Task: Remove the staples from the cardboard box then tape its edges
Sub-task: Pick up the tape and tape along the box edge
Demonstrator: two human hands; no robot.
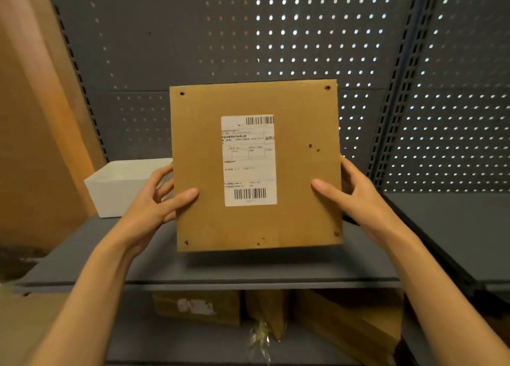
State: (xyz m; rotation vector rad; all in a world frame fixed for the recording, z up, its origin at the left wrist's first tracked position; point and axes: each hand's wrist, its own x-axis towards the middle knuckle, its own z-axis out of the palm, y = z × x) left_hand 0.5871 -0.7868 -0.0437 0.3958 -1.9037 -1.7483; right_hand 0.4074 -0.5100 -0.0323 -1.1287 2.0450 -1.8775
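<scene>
While the left hand (pixel 154 200) and right hand (pixel 350 192) grasp the cardboard box (pixel 298 172) by its sides above the grey shelf (pixel 248 269), near its front edge, remaining staples could prick fingers, or it could slip.

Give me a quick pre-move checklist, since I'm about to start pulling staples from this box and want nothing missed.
1. Box held securely: ok. The left hand and right hand each have a grip on a side edge of the cardboard box, thumbs on its front face.
2. Box supported on the shelf: not ok; it is held up above it.
3. Staples located: cannot tell. Only small dark holes show near the corners and right side.
4. Staple remover or tape at hand: not ok; neither is in view.
5. Shipping label intact: ok.
6. Set-down space: ok; the white box sits off to the left.
</scene>
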